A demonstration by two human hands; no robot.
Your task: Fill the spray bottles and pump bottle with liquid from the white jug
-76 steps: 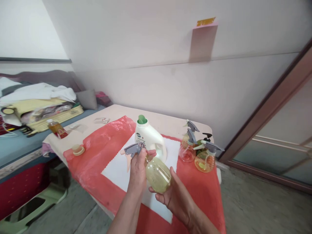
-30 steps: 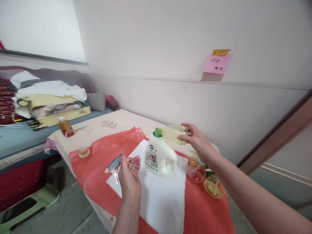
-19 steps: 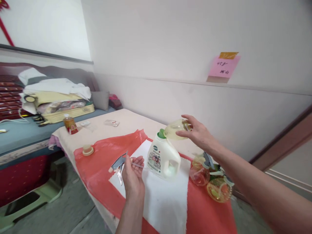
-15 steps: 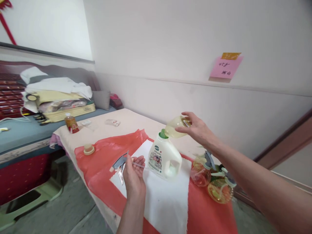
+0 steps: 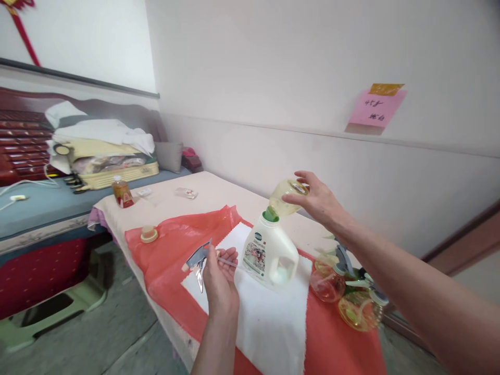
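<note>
My right hand [image 5: 312, 195] grips a clear yellowish bottle [image 5: 284, 199] by its base end. The bottle is tipped, its mouth at the green-rimmed opening of a white detergent jug [image 5: 269, 255]. That jug stands upright on a white cloth [image 5: 269, 323]. In my left hand [image 5: 222, 276] is a grey spray trigger head [image 5: 198, 256], its thin dip tube lying across the fingers and pointing toward the jug. Right of the jug stand a clear pinkish spray bottle [image 5: 328, 285] and a yellow spray bottle [image 5: 360, 311], partly behind my right forearm.
Red sheeting [image 5: 167, 276] lies under the cloth, with a beige cap [image 5: 149, 234] on it. Farther back on the table [image 5: 211, 190] are an amber bottle [image 5: 122, 192] and a small clear packet [image 5: 186, 193]. A green stool [image 5: 58, 317] stands left; a wall [image 5: 250, 151] rises behind.
The yellowish bottle has been tipped more steeply over the jug's opening, with my right hand slightly higher. My left hand keeps the spray trigger head. The whole view has shifted a little.
</note>
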